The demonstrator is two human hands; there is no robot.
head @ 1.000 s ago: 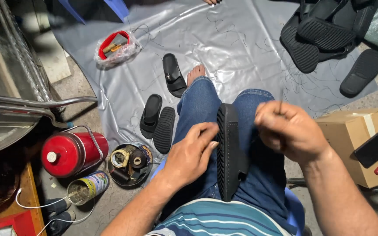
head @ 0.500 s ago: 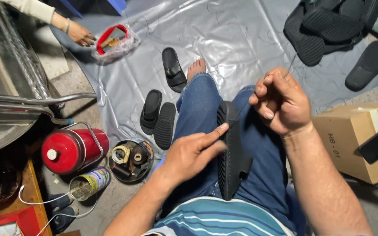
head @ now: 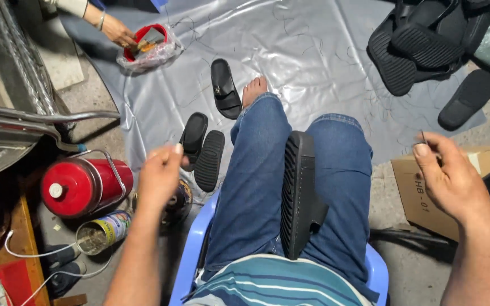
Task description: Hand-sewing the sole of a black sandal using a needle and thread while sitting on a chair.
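Both hands are spread apart, off the black sandal (head: pixel 299 195) that stands on edge between the thighs, below and between them. Left hand (head: pixel 160 175) is loosely pinched, thumb against fingertips; whether it grips anything I cannot tell. Just beneath it lie two black soles (head: pixel 202 147) and a red canister (head: pixel 83 186). Right hand (head: pixel 449 178) pinches a thin needle (head: pixel 423 137) above a cardboard box (head: pixel 421 198).

The thin needle-like object (head: pixel 423 137) pinched in the right hand (head: pixel 452 178) is too small to identify. The left hand (head: pixel 160 175) hides most of the round tin (head: pixel 178 199) behind it, and its fingertips are blurred.
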